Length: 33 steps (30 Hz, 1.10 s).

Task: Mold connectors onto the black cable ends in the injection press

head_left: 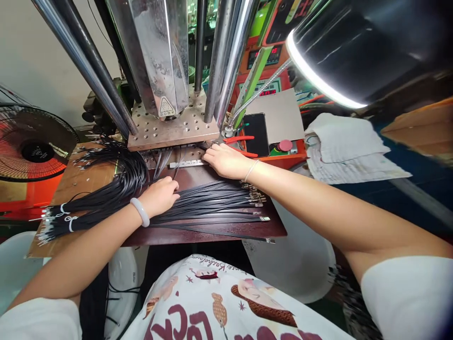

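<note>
Left hand (161, 194) curled, pressing down on flat black cables (212, 208) fanned across the counter (219, 231). Right hand (224, 159), fingers loosely together, touches the metal fixture (187, 164) under the press plate (173, 127), gripping nothing.

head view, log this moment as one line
left hand resting on flat black cables | right hand fingers at metal mould strip under press

At the upper middle, a triangular warning sign (166, 106) stands on the metal press head (155, 52). Red digits glow on the orange control panel (264, 59), unreadable. On the printed cloth (212, 302) at the bottom, big letters read perhaps "LUCK".
</note>
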Each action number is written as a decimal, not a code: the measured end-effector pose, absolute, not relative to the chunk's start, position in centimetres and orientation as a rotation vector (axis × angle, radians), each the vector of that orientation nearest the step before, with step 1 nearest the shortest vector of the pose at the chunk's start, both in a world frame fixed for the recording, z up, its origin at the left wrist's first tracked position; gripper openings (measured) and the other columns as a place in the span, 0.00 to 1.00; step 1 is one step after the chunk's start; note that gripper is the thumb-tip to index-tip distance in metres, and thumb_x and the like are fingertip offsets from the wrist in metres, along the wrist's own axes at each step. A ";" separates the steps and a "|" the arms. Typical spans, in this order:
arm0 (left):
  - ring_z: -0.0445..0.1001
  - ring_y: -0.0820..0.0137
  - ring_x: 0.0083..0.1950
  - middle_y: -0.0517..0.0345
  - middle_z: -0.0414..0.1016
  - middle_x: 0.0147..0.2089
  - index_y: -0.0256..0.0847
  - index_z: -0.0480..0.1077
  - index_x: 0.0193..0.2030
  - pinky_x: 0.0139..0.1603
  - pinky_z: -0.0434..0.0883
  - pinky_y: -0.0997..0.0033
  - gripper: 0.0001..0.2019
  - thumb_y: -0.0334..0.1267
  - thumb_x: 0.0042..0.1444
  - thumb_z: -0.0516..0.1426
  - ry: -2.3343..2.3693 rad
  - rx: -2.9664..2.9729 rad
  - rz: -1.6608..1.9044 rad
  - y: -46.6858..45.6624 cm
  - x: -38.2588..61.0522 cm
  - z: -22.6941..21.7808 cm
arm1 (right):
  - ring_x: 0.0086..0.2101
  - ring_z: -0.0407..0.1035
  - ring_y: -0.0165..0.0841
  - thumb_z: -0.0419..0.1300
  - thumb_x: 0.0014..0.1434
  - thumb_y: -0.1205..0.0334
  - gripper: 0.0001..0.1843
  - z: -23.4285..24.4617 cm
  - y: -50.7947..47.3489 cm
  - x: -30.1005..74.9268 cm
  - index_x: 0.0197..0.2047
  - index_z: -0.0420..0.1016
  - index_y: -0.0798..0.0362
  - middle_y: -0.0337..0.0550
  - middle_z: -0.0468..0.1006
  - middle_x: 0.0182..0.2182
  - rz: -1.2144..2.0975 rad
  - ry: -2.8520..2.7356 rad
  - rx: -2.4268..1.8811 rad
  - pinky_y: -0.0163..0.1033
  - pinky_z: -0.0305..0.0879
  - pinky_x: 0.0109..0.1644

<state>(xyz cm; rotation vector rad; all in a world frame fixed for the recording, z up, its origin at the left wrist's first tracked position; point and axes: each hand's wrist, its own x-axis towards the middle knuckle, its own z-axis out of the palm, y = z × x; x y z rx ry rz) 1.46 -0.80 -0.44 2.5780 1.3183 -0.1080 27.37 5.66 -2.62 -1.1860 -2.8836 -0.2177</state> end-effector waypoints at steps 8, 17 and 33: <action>0.75 0.54 0.47 0.44 0.75 0.44 0.36 0.69 0.45 0.45 0.69 0.60 0.09 0.34 0.58 0.58 1.282 2.612 -0.447 -0.4 3.7 0.9 | 0.38 0.70 0.39 0.52 0.62 0.57 0.15 -3.6 -1.3 31.0 0.50 0.65 0.53 0.49 0.74 0.39 0.167 -1.518 -1.365 0.46 0.67 0.44; 0.74 0.65 0.32 0.55 0.74 0.30 0.41 0.66 0.27 0.33 0.66 0.70 0.15 0.49 0.57 0.51 1.001 1.823 -0.336 3.7 5.2 3.2 | 0.34 0.72 0.37 0.56 0.56 0.52 0.14 -4.9 -1.1 31.6 0.41 0.64 0.50 0.45 0.73 0.32 0.292 -1.035 -1.356 0.45 0.72 0.42; 0.65 0.73 0.26 0.59 0.68 0.24 0.37 0.64 0.24 0.30 0.61 0.72 0.21 0.56 0.50 0.59 0.883 1.646 -0.315 4.7 6.2 3.3 | 0.29 0.71 0.30 0.62 0.54 0.62 0.07 -5.6 -1.2 31.2 0.38 0.72 0.51 0.37 0.74 0.27 0.384 -1.011 -1.117 0.37 0.67 0.34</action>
